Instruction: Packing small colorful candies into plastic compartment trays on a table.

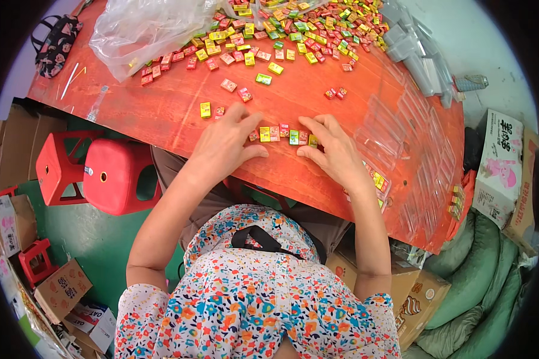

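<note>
A short, uneven row of small red, yellow and green boxes point(274, 133) lies on the red tabletop between my hands. My left hand point(221, 143) is at the row's left end, thumb and index finger apart around a red box point(253, 136) without visibly gripping it. At the other end, the curved thumb and index finger of my right hand point(332, 149) close around a yellow box point(313, 140) and the red one beside it. A slight gap splits the row near a green box point(294, 137). Just beyond my left fingers sits a loose yellow box point(205, 110).
A heap of similar boxes point(275, 48) spreads across the far side, beside a clear plastic bag point(150, 36). Clear plastic trays point(422, 161) cover the table's right side; a filled pack point(377, 179) is by my right forearm. Red stools point(120, 176) stand left.
</note>
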A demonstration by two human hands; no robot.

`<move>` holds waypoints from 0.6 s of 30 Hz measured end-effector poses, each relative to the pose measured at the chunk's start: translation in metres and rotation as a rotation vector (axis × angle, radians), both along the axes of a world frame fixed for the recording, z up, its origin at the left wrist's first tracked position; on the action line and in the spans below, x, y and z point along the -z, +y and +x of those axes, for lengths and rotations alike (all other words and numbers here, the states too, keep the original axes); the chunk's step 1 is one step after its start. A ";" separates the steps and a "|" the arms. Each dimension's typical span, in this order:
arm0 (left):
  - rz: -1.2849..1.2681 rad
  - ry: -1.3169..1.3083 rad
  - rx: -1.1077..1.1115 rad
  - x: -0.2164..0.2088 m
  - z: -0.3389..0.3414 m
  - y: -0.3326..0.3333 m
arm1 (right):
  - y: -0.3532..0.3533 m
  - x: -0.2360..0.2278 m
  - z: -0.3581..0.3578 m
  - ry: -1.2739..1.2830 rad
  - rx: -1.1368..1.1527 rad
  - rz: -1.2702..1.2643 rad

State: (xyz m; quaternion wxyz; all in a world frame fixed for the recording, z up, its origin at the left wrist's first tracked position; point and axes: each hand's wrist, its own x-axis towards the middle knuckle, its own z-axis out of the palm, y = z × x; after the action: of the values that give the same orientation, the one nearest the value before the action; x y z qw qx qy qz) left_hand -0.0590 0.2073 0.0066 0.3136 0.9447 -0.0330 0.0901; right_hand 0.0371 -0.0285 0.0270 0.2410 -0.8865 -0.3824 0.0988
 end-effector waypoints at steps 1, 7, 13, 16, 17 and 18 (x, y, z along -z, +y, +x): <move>0.002 0.032 0.030 0.001 0.002 -0.003 | 0.002 0.000 0.000 -0.001 0.000 0.001; -0.083 0.049 0.080 0.006 0.001 -0.005 | 0.015 -0.004 -0.007 -0.030 -0.027 -0.072; -0.100 0.027 0.045 -0.003 0.001 -0.011 | 0.019 -0.002 -0.006 -0.134 -0.099 -0.144; -0.032 -0.009 0.057 0.001 0.004 -0.016 | 0.021 -0.003 -0.007 -0.140 -0.085 -0.164; 0.016 -0.022 0.073 0.002 0.005 -0.017 | 0.021 -0.002 -0.006 -0.145 -0.085 -0.159; 0.014 -0.023 0.086 0.002 0.006 -0.020 | 0.018 -0.001 -0.006 -0.150 -0.078 -0.157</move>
State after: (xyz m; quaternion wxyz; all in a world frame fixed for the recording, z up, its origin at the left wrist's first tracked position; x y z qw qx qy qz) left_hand -0.0527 0.1877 0.0043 0.3102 0.9435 -0.0779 0.0869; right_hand 0.0314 -0.0103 0.0276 0.1377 -0.8920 -0.4245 0.0712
